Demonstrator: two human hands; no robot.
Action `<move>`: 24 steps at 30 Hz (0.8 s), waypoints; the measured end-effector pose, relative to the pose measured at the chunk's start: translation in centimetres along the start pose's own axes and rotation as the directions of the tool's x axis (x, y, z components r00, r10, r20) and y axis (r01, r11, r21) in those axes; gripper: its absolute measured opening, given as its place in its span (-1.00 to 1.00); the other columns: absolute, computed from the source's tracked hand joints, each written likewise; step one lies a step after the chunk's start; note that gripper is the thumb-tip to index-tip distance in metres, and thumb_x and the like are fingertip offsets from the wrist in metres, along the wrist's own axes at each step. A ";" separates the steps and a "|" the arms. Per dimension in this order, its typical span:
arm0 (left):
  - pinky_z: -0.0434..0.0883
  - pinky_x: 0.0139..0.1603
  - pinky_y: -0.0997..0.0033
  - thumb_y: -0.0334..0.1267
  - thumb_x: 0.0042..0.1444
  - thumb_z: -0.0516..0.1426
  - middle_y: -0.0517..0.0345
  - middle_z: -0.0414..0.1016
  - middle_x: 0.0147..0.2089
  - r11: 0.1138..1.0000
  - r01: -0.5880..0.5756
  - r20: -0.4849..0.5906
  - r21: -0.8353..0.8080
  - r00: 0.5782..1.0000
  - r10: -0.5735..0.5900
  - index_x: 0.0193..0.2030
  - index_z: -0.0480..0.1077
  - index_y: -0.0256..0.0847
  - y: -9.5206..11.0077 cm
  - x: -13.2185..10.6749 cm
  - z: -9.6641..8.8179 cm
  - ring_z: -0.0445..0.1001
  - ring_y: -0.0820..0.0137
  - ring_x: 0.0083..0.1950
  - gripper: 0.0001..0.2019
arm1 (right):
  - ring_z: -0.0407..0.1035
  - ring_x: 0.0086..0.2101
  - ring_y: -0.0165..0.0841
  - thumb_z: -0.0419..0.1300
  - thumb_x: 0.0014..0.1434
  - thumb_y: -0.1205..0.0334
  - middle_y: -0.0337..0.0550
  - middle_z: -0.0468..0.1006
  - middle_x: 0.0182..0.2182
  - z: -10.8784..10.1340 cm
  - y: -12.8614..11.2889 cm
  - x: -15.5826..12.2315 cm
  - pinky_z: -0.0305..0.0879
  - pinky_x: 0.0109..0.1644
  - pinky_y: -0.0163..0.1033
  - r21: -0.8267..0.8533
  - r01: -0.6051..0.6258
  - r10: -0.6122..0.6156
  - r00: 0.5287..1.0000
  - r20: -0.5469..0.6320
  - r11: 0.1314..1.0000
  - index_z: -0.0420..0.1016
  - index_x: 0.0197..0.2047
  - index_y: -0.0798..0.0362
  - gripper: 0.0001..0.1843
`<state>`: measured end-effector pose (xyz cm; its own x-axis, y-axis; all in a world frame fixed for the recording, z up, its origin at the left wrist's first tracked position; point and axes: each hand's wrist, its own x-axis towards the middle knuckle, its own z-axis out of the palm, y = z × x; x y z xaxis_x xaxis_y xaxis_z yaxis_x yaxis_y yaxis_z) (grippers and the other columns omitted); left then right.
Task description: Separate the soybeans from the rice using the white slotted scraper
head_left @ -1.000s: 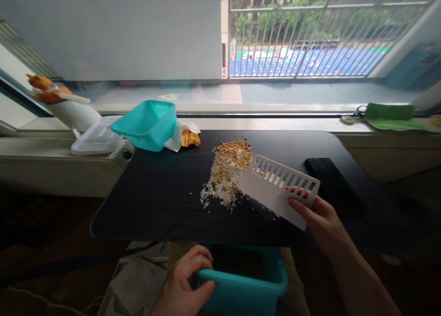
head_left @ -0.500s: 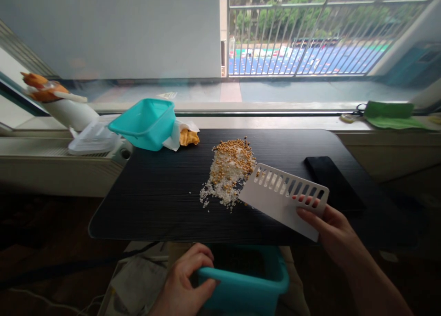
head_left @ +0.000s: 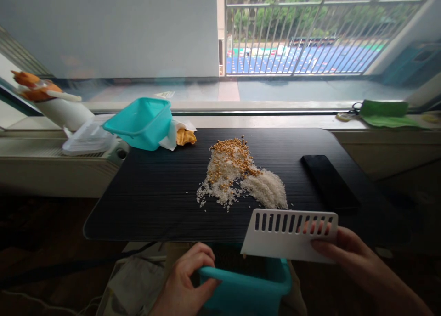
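My right hand (head_left: 339, 245) grips a white slotted scraper (head_left: 285, 242) by its right end. The scraper is over the table's front edge, partly above a teal bin (head_left: 248, 286) below. A small tan bit hangs by its lower left corner. My left hand (head_left: 193, 274) is closed on the near left part of the bin's rim. Dark contents show dimly inside the bin. On the black table (head_left: 144, 201) lies a heap of white rice grains (head_left: 267, 189) joined to a pile mixed with round yellow beans (head_left: 230, 150), which look like soybeans.
A second teal bin (head_left: 143, 123) stands at the table's back left, beside a white tissue and a crumpled orange-yellow item (head_left: 186, 137). A black phone (head_left: 327, 180) lies on the right. A clear lid (head_left: 89, 137) and green cloth (head_left: 384, 114) rest by the window.
My right hand has drawn the scraper from the pile toward me, past the table's front edge. Rice that the scraper covered before is now exposed. My left hand stays on the bin rim.
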<state>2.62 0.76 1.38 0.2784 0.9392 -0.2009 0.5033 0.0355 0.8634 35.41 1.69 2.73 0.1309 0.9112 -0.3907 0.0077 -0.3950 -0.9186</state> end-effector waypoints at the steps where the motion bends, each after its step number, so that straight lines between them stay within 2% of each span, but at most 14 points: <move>1: 0.41 -0.23 0.57 -0.48 -0.04 0.16 0.16 0.50 -0.30 1.000 0.002 0.003 -0.001 1.000 -0.002 -0.54 0.42 -0.19 0.0 0.0 0.0 0.56 0.37 -0.26 -0.85 | 0.55 -0.26 -0.07 0.48 -0.16 -0.07 -0.04 0.71 -0.30 0.1 0.0 0.1 0.48 -0.20 -0.13 0.002 0.011 -0.011 1.000 0.006 1.000 0.73 -0.34 -0.02 -0.64; 7: 0.40 -0.22 0.57 -0.55 -0.13 0.14 0.18 0.51 -0.29 0.999 0.039 0.004 0.023 0.999 -0.039 -0.53 0.44 -0.18 -0.3 -0.1 0.1 0.56 0.35 -0.23 -0.82 | 0.52 -0.13 -0.09 0.49 -0.16 -0.07 -0.09 0.69 -0.20 2.9 -1.1 3.1 0.40 0.02 -0.09 0.093 0.202 -0.184 0.967 -0.176 0.975 0.70 -0.26 -0.02 -0.59; 11: 0.41 -0.20 0.57 -0.54 -0.13 0.14 0.18 0.52 -0.28 0.999 0.031 -0.004 0.034 1.000 -0.031 -0.53 0.44 -0.18 -0.5 -0.3 0.2 0.57 0.35 -0.22 -0.83 | 0.55 -0.22 -0.14 0.50 -0.17 -0.03 -0.13 0.70 -0.25 4.0 -1.7 5.0 0.44 -0.05 -0.10 0.149 0.186 -0.166 0.976 -0.142 0.971 0.69 -0.23 -0.02 -0.58; 15: 0.41 -0.18 0.57 -0.54 -0.13 0.15 0.18 0.53 -0.27 0.999 0.037 -0.022 0.022 0.999 -0.036 -0.52 0.45 -0.17 -0.5 -0.5 0.1 0.57 0.35 -0.22 -0.83 | 0.56 -0.31 -0.23 0.51 -0.15 0.06 -0.19 0.71 -0.31 3.3 -1.4 5.7 0.46 -0.18 -0.20 0.183 0.124 -0.113 0.991 -0.066 0.975 0.69 -0.26 -0.05 -0.66; 17: 0.41 -0.19 0.57 -0.53 -0.13 0.16 0.18 0.53 -0.27 0.999 0.045 -0.023 0.013 0.999 -0.044 -0.52 0.45 -0.17 -0.5 -0.4 0.0 0.57 0.35 -0.22 -0.83 | 0.55 -0.33 -0.24 0.51 -0.15 0.08 -0.21 0.71 -0.32 3.0 -1.2 6.1 0.46 -0.22 -0.22 0.194 0.121 -0.110 0.992 -0.067 0.974 0.69 -0.26 -0.05 -0.67; 20: 0.41 -0.19 0.57 -0.53 -0.13 0.16 0.19 0.53 -0.27 0.999 0.052 -0.022 0.004 0.998 -0.052 -0.52 0.46 -0.17 -0.6 -0.3 0.0 0.57 0.35 -0.22 -0.84 | 0.56 -0.30 -0.22 0.50 -0.14 0.06 -0.18 0.71 -0.30 3.3 -1.4 6.8 0.47 -0.17 -0.18 0.192 0.163 -0.148 0.985 -0.094 0.968 0.68 -0.23 -0.03 -0.64; 24: 0.41 -0.18 0.58 -0.53 -0.13 0.16 0.19 0.53 -0.27 0.999 0.047 -0.024 -0.002 0.999 -0.047 -0.52 0.46 -0.17 -0.8 -0.2 0.0 0.58 0.36 -0.21 -0.84 | 0.57 -0.23 -0.17 0.50 -0.13 0.03 -0.14 0.71 -0.24 4.2 -2.1 7.4 0.45 -0.04 -0.10 0.173 0.184 -0.181 0.983 -0.033 0.968 0.68 -0.22 -0.01 -0.61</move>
<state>2.14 0.52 0.76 0.2349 0.9443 -0.2306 0.5147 0.0805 0.8536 32.16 9.77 1.49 0.1599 0.9632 -0.2159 -0.1403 -0.1943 -0.9709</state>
